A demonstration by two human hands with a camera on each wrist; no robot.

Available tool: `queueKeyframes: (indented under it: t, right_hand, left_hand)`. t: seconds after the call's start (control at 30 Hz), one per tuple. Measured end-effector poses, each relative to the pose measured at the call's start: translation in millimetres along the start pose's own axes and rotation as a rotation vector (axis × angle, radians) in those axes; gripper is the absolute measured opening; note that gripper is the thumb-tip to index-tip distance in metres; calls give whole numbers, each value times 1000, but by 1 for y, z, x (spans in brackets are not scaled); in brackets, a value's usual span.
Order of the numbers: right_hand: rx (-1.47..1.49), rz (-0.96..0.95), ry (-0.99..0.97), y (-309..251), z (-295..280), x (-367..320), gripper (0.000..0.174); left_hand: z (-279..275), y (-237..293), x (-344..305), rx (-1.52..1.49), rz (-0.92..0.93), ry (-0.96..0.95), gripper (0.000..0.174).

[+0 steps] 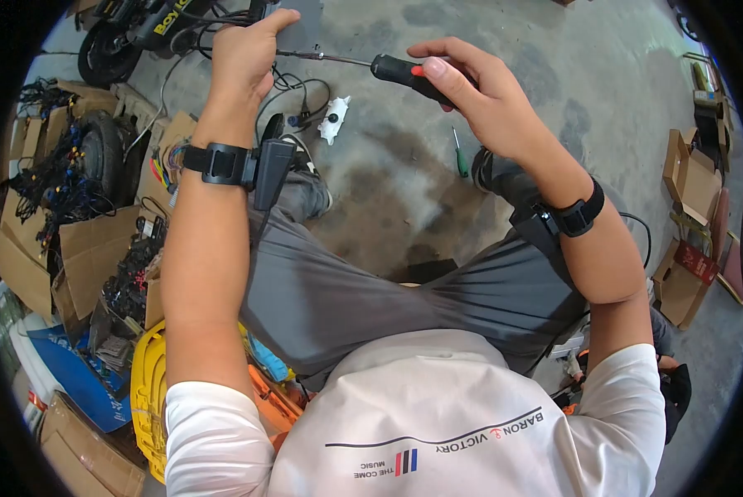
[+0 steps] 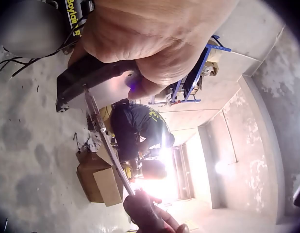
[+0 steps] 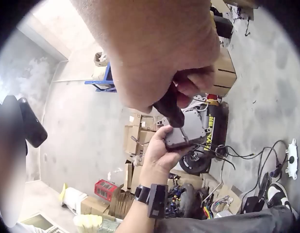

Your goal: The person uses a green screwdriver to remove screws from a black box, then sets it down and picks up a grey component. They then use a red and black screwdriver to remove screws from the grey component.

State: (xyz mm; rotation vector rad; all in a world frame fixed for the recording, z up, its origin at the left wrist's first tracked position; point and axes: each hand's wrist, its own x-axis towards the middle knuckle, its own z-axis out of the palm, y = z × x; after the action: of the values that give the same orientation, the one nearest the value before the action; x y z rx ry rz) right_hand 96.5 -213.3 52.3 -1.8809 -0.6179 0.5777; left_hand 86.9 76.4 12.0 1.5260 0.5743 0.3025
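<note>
My left hand point(image 1: 243, 62) holds up a flat grey box point(image 3: 192, 125), thumb and fingers at its edges, with dark cables hanging from it. In my right hand point(image 1: 489, 98) is a screwdriver point(image 1: 394, 69) with a black and red handle, my fingers and thumb around the grip. Its long metal shaft point(image 2: 116, 162) runs across to the box, the tip right at the box's face in the left wrist view. Most of the box is out of frame in the head view. The right hand hides part of the handle in the right wrist view.
On the floor lie a green-handled screwdriver point(image 1: 460, 157) and a white plastic part point(image 1: 333, 120). Black cables point(image 1: 313, 99) trail beside a small-wheeled black machine point(image 1: 110, 50). Cardboard boxes point(image 1: 98, 257) of wiring crowd the left; more cartons point(image 1: 693, 178) stand right. Another person point(image 2: 135, 121) works behind.
</note>
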Motion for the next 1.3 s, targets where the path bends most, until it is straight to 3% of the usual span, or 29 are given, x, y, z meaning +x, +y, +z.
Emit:
queueKeyframes:
  t: [0.17,0.3,0.37,0.5,0.6,0.67,0.87,1.07,1.2,1.27,1.3]
  right_hand:
    - [36,-56,199,7,2,5,53]
    - [30,-45,237,4,1,6,52]
    - [115,212,94,-5,-5,5,55]
    - [-12,373,22,-1,-5,7,62]
    - [-180,328,84,0,3,7,58]
    - [-436,-33,189,7,4,5,52]
    - [-441,-245,252,6,1,6,42]
    - [-309,-382,283,8,4,9,44]
    - [-325,-285,242,3,-6,7,43]
    - [-76,-2,123,3,-12,10,42]
    - [-75,-1,126,2,-13,9,42]
  left_hand:
    - [1,3,-1,-139,-15,-6,25]
    - [6,7,-5,-97,-52,52,25]
    - [13,11,-12,-175,38,34,16]
    - [9,0,-7,-150,74,25,19]
    - [2,-2,1,-21,64,55,20]
    - [4,4,-4,-116,24,91,20]
    - [-3,0,1,-139,-54,76,25]
    - [-4,4,0,-182,-69,72,27]
    - [0,6,-5,-196,-70,39,28]
    - [4,7,-7,-160,-79,40,29]
    - [4,5,-6,-160,-80,37,29]
